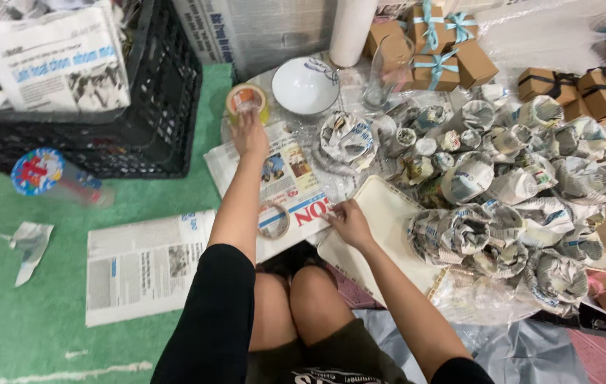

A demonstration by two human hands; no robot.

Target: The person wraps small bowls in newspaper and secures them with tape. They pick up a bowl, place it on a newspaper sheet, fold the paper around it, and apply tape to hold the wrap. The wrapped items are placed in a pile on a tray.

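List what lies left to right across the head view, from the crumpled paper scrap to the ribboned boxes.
Crumpled paper scrap → flat newspaper sheet → left hand on a tape roll → white bowl → glass tumbler → brown boxes with blue ribbon → brown boxes with black ribbon.

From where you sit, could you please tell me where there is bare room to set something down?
Green mat between black plastic crate and flat newspaper sheet is bare. Right side is crowded with newspaper-wrapped bundles.
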